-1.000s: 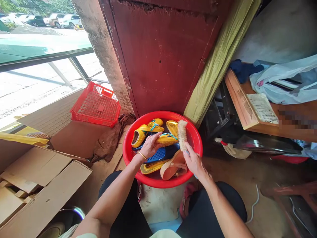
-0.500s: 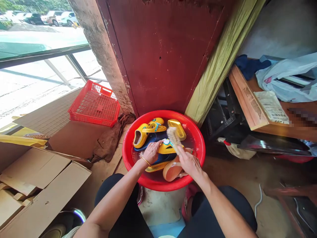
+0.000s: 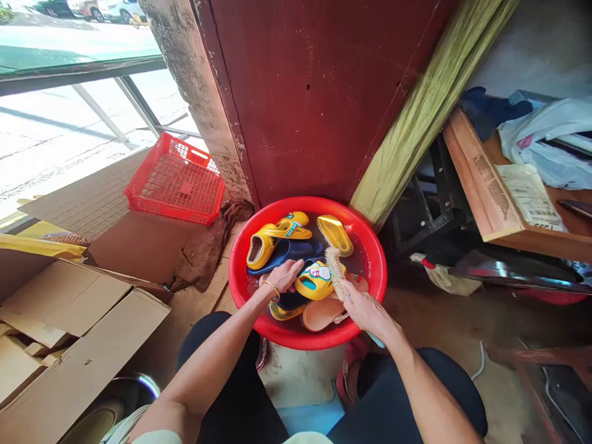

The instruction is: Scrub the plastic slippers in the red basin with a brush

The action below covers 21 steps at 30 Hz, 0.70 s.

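My right hand [image 3: 367,313] is closed round a scrubbing brush [image 3: 337,271], whose pale bristles touch the side of a yellow clog [image 3: 315,282] with a white cartoon badge. My left hand [image 3: 284,276] grips the clog at its other end; its fingertips are partly hidden. Both hands are over a red basin [image 3: 237,271] of water. Around them in the basin lie another yellow clog [image 3: 261,246], an upturned yellow sole [image 3: 335,234], blue slippers [image 3: 296,250] and a tan sandal [image 3: 321,313].
A red plastic crate [image 3: 176,185] stands on cardboard to the left, beside a brown cloth [image 3: 203,259]. Open cardboard boxes [image 3: 83,345] lie nearer. Behind the basin is a dark red door [image 3: 319,123]; a wooden table [image 3: 522,228] stands to the right.
The yellow clog has turned so its badged top faces up, and the brush has moved down onto its right side. The view has shifted slightly.
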Tool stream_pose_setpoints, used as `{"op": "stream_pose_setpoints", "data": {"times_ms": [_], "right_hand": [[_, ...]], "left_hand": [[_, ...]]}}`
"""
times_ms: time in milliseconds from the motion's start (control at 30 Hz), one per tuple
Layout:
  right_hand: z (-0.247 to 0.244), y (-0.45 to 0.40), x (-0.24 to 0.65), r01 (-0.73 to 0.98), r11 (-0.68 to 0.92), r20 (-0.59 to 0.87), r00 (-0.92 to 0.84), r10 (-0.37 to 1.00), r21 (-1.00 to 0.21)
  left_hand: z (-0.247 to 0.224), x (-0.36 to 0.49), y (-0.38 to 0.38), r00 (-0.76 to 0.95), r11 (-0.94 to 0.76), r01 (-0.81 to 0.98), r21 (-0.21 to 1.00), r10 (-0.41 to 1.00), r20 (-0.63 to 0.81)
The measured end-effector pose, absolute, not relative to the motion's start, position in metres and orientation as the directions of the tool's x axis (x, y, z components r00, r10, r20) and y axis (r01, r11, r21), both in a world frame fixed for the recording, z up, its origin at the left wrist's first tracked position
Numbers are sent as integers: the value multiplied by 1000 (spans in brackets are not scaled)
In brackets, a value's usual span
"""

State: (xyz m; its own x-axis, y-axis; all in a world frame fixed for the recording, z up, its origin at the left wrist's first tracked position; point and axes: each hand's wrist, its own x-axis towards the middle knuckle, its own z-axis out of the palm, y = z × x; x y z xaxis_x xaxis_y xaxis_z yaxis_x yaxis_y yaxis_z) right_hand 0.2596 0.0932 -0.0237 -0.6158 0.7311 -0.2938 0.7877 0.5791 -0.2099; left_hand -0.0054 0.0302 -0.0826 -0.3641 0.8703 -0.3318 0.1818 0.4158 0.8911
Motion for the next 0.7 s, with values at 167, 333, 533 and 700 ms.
{"op": "stream_pose_setpoints", "data": {"times_ms": [167,333,533,700], "right_hand": [[-28,96,256,831,524,-370,-554,745,-189],[-24,100,259,867,475,-316,-497,808,-150],[-21,108,263,890,441,-266,-455,850,-114],[-36,120,250,864,488,-384,-495,779,-125]], "left_hand": [[-84,16,26,-196,478,-38,877,857,-476],[-86,22,32,-339,156,-63,986,926,-168],[-79,25,45,-501,36,-240,970,851,-156],[-88,37,51,-462,97,-331,939,850,-251]]}}
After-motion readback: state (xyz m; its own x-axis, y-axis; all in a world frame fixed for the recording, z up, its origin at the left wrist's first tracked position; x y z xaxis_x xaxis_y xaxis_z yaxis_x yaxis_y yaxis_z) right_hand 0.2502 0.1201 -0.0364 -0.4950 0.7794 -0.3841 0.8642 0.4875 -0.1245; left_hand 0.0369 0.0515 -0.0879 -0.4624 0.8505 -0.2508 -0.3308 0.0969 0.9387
